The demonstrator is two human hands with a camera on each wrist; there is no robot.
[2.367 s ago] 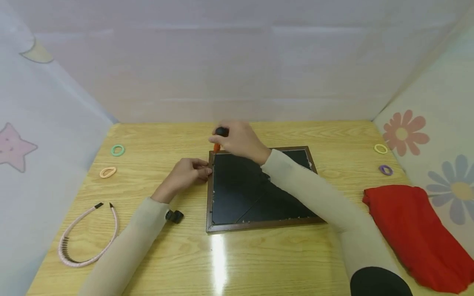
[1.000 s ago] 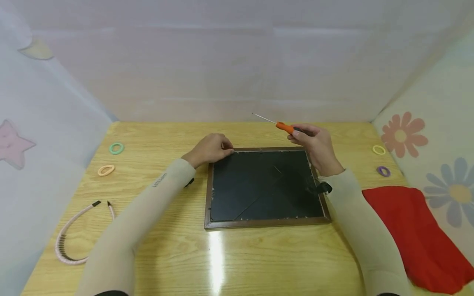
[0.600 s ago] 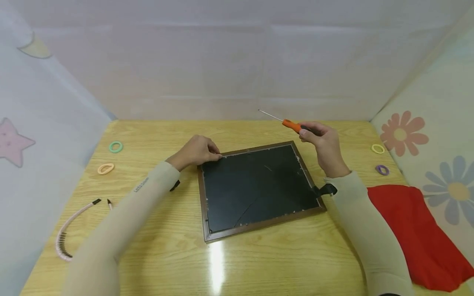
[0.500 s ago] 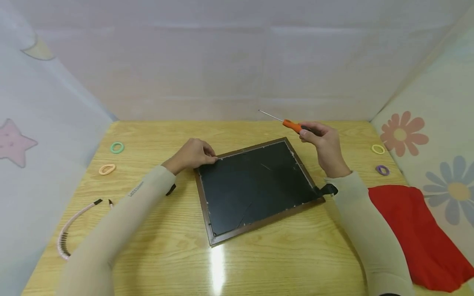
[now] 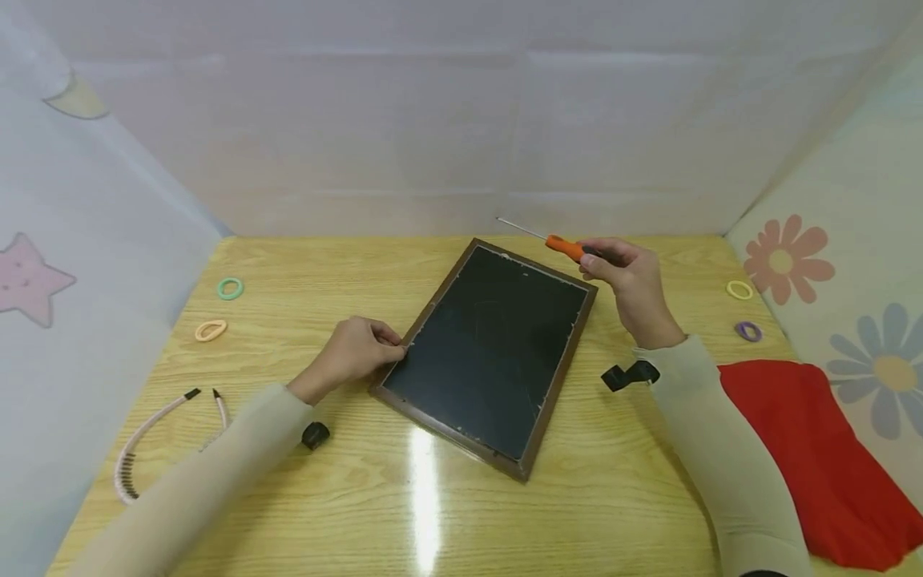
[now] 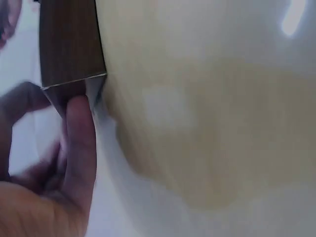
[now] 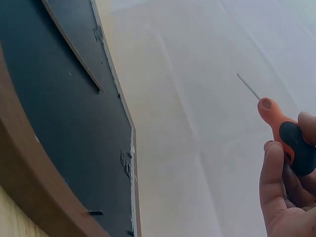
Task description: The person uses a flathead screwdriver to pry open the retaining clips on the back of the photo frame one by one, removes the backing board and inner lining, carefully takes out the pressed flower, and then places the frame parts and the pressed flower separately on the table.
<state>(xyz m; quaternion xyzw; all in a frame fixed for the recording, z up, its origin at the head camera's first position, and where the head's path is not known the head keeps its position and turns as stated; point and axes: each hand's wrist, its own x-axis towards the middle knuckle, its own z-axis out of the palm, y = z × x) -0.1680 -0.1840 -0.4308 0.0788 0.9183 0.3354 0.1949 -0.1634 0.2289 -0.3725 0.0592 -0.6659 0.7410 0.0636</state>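
Note:
A picture frame (image 5: 490,344) with a brown rim and a black backing board lies back side up, turned askew on the wooden table. My left hand (image 5: 355,353) pinches its rim near the left corner; in the left wrist view the thumb and fingers close on the brown corner (image 6: 71,39). My right hand (image 5: 634,292) holds an orange and black screwdriver (image 5: 566,247) in the air beyond the frame's right corner. Its thin metal shaft points up and left. The right wrist view shows the screwdriver (image 7: 279,121) gripped by its handle, with small metal tabs (image 7: 96,213) along the frame's inner edge.
At the left lie a green hair tie (image 5: 230,288), a peach hair tie (image 5: 211,330) and a pink headband (image 5: 128,449), partly behind the left sleeve. A yellow tie (image 5: 739,290), a purple tie (image 5: 748,331) and a red cloth (image 5: 808,449) are at the right.
The screwdriver has left the frame's top left corner and is held up at the right. My left hand has turned the frame counterclockwise, drawing its held corner left and nearer.

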